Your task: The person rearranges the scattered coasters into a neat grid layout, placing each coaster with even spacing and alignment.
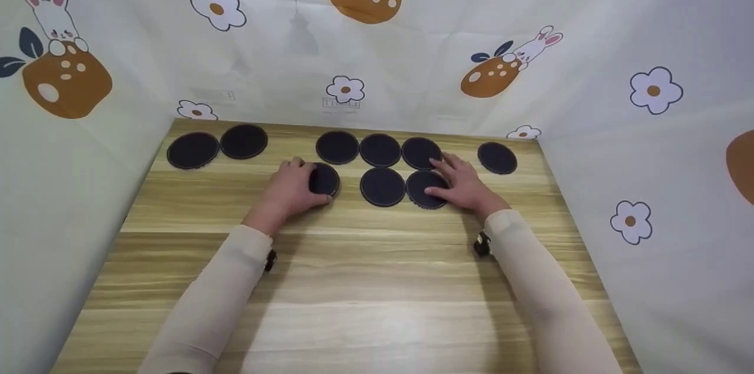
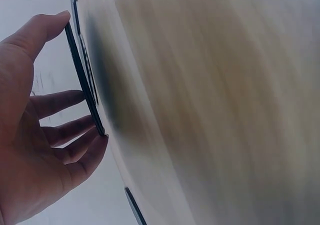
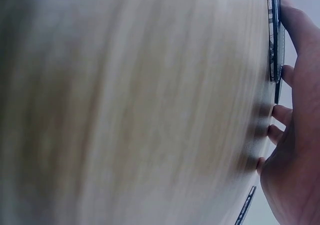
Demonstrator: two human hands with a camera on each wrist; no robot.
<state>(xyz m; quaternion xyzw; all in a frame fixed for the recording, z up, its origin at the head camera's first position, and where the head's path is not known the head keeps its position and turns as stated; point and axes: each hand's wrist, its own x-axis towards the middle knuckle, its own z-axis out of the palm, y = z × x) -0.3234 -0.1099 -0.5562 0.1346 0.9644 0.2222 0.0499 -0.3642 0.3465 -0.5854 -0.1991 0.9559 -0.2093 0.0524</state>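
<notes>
My left hand (image 1: 291, 188) holds a round black coaster (image 1: 324, 180) by its edges, thumb on one side and fingertips on the other. In the left wrist view this coaster (image 2: 82, 80) is seen edge-on, apart from the wooden tabletop. My right hand (image 1: 465, 185) rests at the right end of the coasters, its thumb on the front-row right coaster (image 1: 421, 188) and its index fingertip at the edge of the back-row coaster (image 1: 419, 153). Its other fingertips (image 3: 274, 132) touch down on the wood. Left of the front-row right one lies another coaster (image 1: 383, 187).
Two more coasters (image 1: 337, 146) (image 1: 380, 150) continue the back row. A touching pair (image 1: 192, 150) (image 1: 244, 141) lies at the far left, and a single coaster (image 1: 497, 158) at the far right. Patterned cloth walls (image 1: 265, 68) stand around the wooden table (image 1: 353, 280).
</notes>
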